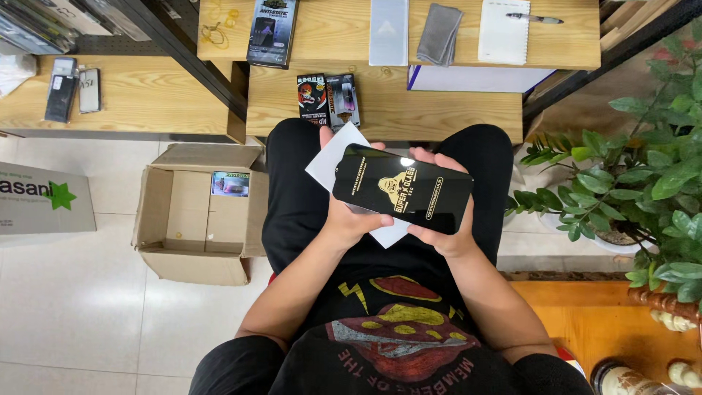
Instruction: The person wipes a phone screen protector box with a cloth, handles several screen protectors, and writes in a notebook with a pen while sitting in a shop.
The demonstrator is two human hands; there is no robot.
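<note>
You sit over a pale tiled floor, knees toward a low wooden table on the far side, with a second wooden shelf off to the far left. On the left, just beside your leg, an open cardboard box stands on the tiles with one small colourful packet lying inside it, and on the right a leafy green potted plant fills the edge of the view. Over your lap you hold a glossy black screen protector flat and tilted, with a white paper sleeve lying under it — both are between your two hands. Your left hand grips the near-left end, thumb curled over the bottom edge, fingers hidden beneath. Your right hand clasps the right end, fingertips showing over the far edge. Two small packets rest on the table's near edge — beyond them lie a grey cloth and a pen on a notepad.
</note>
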